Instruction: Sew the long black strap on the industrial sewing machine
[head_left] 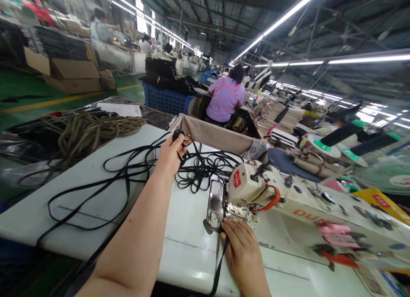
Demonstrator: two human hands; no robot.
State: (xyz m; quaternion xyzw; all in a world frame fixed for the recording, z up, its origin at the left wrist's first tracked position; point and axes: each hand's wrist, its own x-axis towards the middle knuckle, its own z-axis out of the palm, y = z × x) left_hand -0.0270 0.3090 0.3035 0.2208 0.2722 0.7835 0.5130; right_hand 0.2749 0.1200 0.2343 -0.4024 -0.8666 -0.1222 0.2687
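Note:
My left hand [174, 151] is stretched out over the far part of the white sewing table, its fingers closed around a black bundle that looks like gathered strap. Beyond and beside it, loops of narrow black strap [195, 173] lie tangled on the tabletop. Close to the needle plate of the sewing machine [250, 190], my right hand [241, 241] lies over a strip of black strap [221, 267], thumb and fingers pressed on it. This strip runs from under the hand down over the table's near edge. The strap's end at the presser foot is hidden by my fingers.
Olive straps [86, 134] are heaped at the left of the table [188, 228]. A fabric-lined bin [218, 134] borders its far side. Past it sit a person in a purple top [224, 100] and a blue crate [166, 98]. Thread cones [342, 134] stand at the right.

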